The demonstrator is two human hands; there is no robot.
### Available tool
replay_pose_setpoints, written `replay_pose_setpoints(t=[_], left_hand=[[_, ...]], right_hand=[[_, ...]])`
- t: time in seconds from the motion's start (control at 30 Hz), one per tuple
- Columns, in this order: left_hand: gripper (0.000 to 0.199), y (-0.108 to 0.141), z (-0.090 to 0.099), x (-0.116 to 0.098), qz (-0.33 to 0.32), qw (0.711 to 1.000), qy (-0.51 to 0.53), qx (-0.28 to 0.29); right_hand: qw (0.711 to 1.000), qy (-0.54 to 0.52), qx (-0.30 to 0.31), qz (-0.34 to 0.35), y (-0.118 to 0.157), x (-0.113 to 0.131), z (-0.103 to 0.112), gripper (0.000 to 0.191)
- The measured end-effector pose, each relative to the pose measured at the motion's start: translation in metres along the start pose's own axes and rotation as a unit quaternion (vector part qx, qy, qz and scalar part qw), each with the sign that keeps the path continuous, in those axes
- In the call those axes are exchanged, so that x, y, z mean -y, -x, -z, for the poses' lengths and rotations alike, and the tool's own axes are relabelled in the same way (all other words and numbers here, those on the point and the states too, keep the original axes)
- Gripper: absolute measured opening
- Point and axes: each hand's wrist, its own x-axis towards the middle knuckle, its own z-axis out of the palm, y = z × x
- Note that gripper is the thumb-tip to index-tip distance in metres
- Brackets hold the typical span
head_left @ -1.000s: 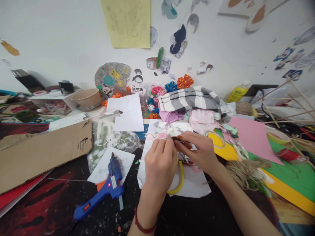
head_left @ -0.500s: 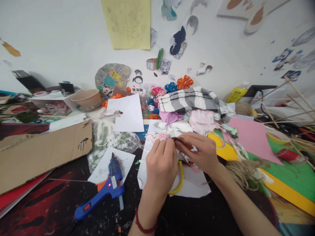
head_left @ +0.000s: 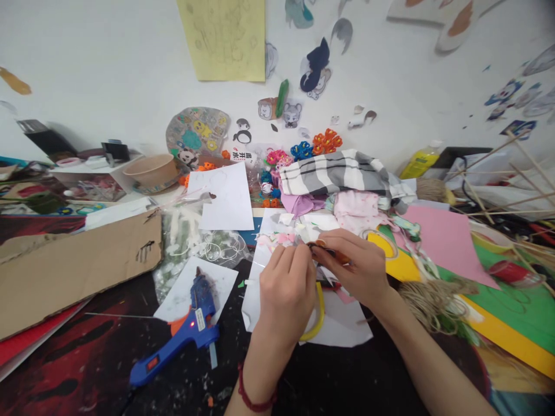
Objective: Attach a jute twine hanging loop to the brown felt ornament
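Observation:
My left hand (head_left: 286, 289) is closed, knuckles up, with its fingertips hidden from me. My right hand (head_left: 353, 263) pinches a small dark brown piece (head_left: 321, 248) between thumb and fingers, close against the left hand. An orange-brown part shows behind the right fingers; its kind cannot be made out. Both hands are over white paper (head_left: 342, 329) scattered with pink and white scraps. Partly covered by the left hand lies a curved yellow handle (head_left: 319, 318), like that of scissors.
A blue glue gun (head_left: 182, 341), its light red, rests on white paper at left, near cardboard (head_left: 87, 266). Twine (head_left: 429, 300), pink paper (head_left: 446, 237) and thin sticks (head_left: 520, 167) lie to the right. A checked cloth (head_left: 338, 173) is behind the hands.
The view has tilted down slightly. Both hands stay together around the small brown piece, with only a slight shift of the fingers to the right.

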Motion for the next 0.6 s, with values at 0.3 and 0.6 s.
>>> replay_pose_setpoints(t=[0.3, 0.6], left_hand=[[0.018, 0.0, 0.0028, -0.0016, 0.026, 0.997, 0.067, 0.001], [0.016, 0.0024, 0.0045, -0.0014, 0.056, 0.992, 0.117, 0.005]], right_hand=[[1.0, -0.004, -0.011, 0.015, 0.0012, 0.0031, 0.0027, 0.017], [0.999, -0.007, -0.012, 0.044, 0.0002, 0.0013, 0.0041, 0.02]])
